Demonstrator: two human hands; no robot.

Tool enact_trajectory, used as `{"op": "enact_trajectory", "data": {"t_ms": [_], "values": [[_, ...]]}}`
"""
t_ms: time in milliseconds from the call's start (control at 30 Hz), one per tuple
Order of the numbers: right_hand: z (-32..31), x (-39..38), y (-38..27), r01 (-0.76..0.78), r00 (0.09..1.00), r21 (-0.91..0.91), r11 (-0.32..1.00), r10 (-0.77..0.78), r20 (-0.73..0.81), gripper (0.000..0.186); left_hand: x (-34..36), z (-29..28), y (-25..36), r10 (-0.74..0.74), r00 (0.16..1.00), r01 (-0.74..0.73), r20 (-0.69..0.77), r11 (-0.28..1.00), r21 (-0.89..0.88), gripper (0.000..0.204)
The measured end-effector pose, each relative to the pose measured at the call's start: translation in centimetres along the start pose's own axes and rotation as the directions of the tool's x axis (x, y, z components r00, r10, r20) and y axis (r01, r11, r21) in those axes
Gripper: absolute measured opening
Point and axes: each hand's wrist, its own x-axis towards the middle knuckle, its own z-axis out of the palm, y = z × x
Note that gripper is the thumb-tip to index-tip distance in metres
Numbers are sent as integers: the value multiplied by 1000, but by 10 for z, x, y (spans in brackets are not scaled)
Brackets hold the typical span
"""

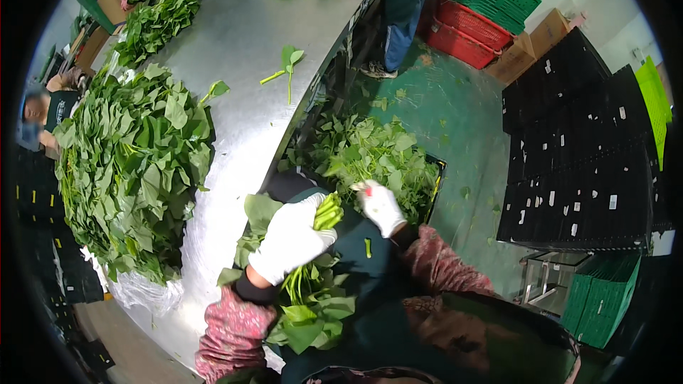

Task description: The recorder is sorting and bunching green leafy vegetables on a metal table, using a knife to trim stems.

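Observation:
My left hand (290, 236), in a white glove, is closed around a bunch of leafy greens (306, 320). The pale cut stem ends (328, 212) stick out past its thumb side, and the leaves hang down below the wrist over my dark apron. To the right, apart from the bunch, is my right hand (382, 208), also white-gloved, with fingers drawn together. A small red spot shows at its fingertips; what it holds, if anything, I cannot make out. A short piece of stem (368, 247) appears between the hands, against the apron.
A large heap of greens (135, 163) lies on plastic on the metal table (242, 128). Loose sprigs (288, 71) are farther along. A crate of greens (388, 156) stands beyond my right hand. Black crates (576, 163) stack at right; people stand at the far side and left.

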Motion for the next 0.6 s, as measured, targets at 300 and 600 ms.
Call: {"op": "enact_trajectory", "data": {"t_ms": [300, 600], "values": [[-26, 6, -76, -46, 980, 323, 945, -20, 199, 32, -32, -69, 8, -253, 954, 248, -159, 967, -54, 39], [28, 40, -205, 609, 756, 39, 793, -594, 275, 34, -177, -156, 9, -471, 656, 270, -590, 876, -399, 19]]}}
